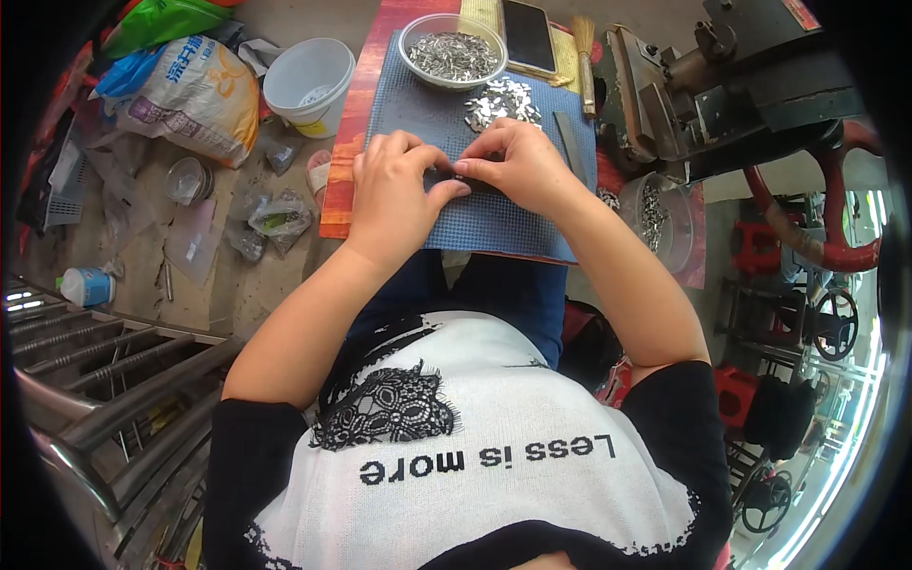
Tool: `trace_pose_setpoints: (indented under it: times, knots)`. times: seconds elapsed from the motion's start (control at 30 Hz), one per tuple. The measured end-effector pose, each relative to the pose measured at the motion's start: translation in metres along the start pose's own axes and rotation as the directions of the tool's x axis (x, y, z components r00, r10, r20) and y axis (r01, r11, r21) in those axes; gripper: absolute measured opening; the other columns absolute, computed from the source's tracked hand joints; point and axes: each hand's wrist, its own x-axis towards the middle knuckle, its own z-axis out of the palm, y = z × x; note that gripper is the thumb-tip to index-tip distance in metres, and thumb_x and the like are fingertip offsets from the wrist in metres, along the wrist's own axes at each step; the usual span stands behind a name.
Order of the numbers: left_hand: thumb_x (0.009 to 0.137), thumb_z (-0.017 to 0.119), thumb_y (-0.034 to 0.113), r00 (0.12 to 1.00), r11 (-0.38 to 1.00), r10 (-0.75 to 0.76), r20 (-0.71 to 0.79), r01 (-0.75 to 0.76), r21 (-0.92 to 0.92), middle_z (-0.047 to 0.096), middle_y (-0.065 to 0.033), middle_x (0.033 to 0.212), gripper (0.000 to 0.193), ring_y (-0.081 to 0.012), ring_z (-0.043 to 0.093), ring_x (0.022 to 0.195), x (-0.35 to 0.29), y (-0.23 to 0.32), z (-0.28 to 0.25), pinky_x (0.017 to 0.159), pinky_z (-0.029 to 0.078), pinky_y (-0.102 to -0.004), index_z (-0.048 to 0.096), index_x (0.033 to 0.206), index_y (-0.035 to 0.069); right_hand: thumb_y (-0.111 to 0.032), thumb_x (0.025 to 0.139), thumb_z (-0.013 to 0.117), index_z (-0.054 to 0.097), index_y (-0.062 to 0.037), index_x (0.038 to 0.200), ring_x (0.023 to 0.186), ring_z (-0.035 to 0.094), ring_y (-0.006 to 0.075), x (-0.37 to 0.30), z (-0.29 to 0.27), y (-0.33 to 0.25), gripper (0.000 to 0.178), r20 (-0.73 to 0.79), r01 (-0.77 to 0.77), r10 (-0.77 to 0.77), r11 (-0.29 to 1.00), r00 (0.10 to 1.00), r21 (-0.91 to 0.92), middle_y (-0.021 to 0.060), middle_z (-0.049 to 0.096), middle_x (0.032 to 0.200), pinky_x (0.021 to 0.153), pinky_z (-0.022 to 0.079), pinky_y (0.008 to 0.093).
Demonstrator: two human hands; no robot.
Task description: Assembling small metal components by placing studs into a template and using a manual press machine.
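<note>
My left hand (pixel 394 195) and my right hand (pixel 524 169) meet over a blue textured mat (pixel 532 220) on a board. Thumb and forefinger of each hand are pinched close together. Between the fingertips is something small and dark, too small to make out. Just beyond my right hand lies a loose pile of small flat silver pieces (pixel 503 101). Behind the pile stands a clear plastic bowl (pixel 453 85) full of small metal pieces. A flat grey metal strip (pixel 569 142) lies right of my right hand.
A dark-screened phone (pixel 528 36) and a brush (pixel 584 62) lie at the back. At right stand a heavy metal machine (pixel 698 85) with a red curved handle (pixel 807 228) and a clear tub (pixel 676 223) of metal pieces. A white bucket (pixel 304 81), sack (pixel 190 100) and bags are at left.
</note>
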Motion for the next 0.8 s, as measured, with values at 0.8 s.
trace_pose_setpoints:
  times: [0.8]
  knots:
    - [0.074, 0.084, 0.028, 0.999, 1.000, -0.020, 0.028, 0.021, -0.013, 0.063, -0.0031, 0.099, 0.026, -0.0244, 0.054, 0.105, -0.001, 0.001, 0.001, 0.092, 0.037, -0.0398, 0.075, 0.093, 0.013, -0.027, 0.085, 0.079, 0.078, -0.0065, 0.092, 0.087, 0.060, 0.0211, -0.006, -0.013, 0.003, 0.022, 0.072, 0.026, -0.019, 0.994, 0.997, -0.102, 0.0082, 0.061, 0.089, 0.078, 0.049, 0.0341]
